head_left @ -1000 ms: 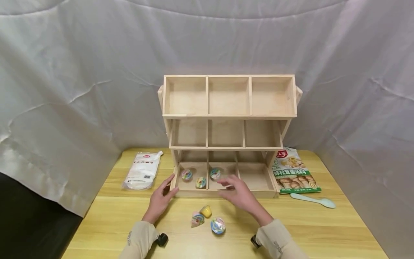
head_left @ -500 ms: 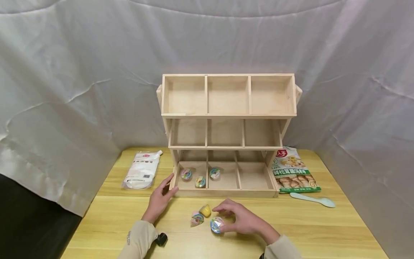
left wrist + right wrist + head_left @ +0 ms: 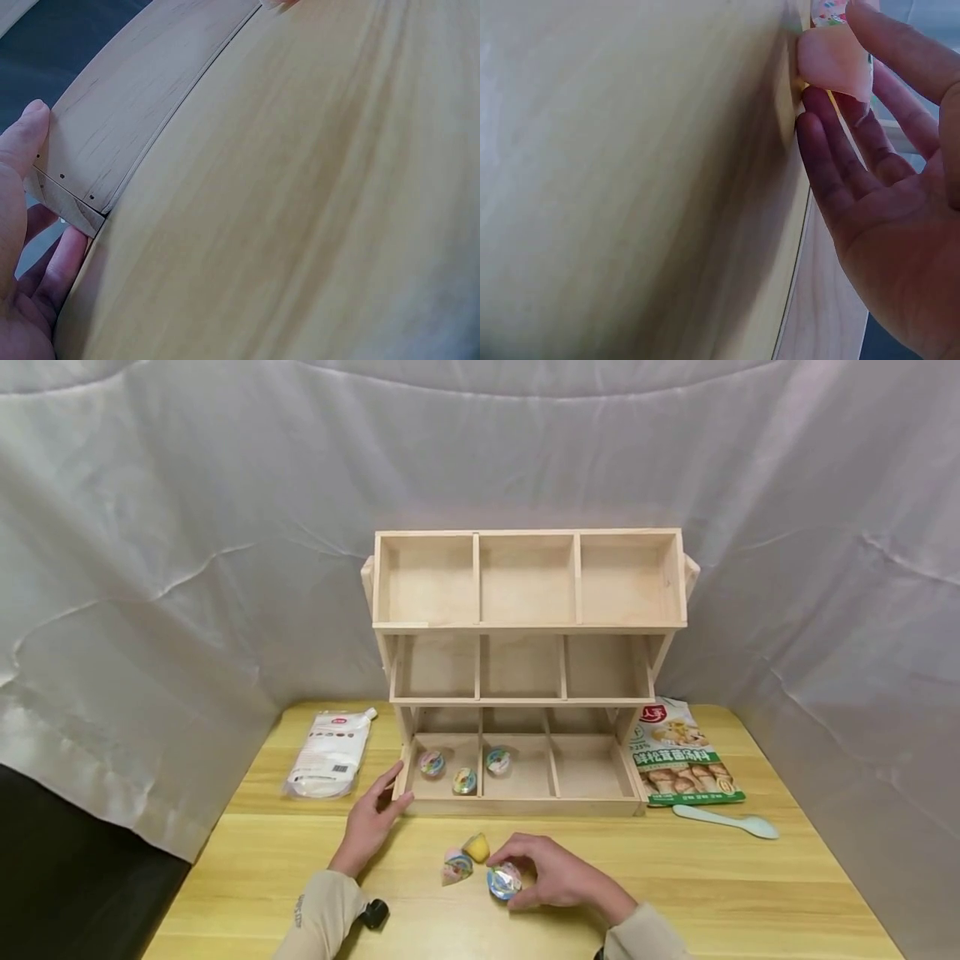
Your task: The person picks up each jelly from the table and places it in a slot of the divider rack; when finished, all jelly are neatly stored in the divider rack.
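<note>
A three-tier wooden shelf (image 3: 525,807) stands at the back of the table. My left hand (image 3: 369,828) grips its bottom left corner, the thumb (image 3: 28,135) on the front board and the fingers beside the end. In front of the shelf, my right hand (image 3: 558,874) has thumb and fingers around a jelly cup (image 3: 503,881), whose pink side (image 3: 836,60) shows in the right wrist view. Left of it lie a pink jelly cup (image 3: 456,867) and a yellow one (image 3: 476,847). The bottom tier has two cups in its left compartment and one (image 3: 498,761) in the middle.
A white spouted pouch (image 3: 330,756) lies left of the shelf. To the right are a green and white food packet (image 3: 686,756) and a pale green spoon (image 3: 727,821). Grey fabric (image 3: 225,485) hangs around the table (image 3: 750,893).
My right hand has come back from the middle compartment to the table and its fingers have closed around the nearest jelly cup. My left hand stays at the shelf corner.
</note>
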The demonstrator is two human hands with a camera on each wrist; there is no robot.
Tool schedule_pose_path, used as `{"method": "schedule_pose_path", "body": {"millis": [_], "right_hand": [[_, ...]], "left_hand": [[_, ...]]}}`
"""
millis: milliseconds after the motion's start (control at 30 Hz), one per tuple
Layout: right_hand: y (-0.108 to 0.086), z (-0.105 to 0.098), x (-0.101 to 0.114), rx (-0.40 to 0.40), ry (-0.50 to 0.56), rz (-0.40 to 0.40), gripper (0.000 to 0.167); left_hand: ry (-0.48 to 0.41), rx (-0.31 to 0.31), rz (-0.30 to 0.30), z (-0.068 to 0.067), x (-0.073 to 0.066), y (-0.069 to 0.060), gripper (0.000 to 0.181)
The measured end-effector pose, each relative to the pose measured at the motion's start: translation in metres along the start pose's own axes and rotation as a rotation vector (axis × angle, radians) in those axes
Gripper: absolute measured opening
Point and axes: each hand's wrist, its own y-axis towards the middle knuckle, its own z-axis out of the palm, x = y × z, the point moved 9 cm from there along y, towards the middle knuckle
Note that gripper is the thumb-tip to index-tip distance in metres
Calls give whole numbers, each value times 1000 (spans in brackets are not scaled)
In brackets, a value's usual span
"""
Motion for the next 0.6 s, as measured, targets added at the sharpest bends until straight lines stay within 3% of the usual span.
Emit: {"method": "schedule_pose_path", "body": {"millis": [400,600], "right_hand": [[1,1,-2,4,19,0,45],[1,-1,-6,-11,6,37,45]], "left_hand": [[-15,5,-9,0,0,0,65],[-10,9,-8,1,1,-1,65]]}}
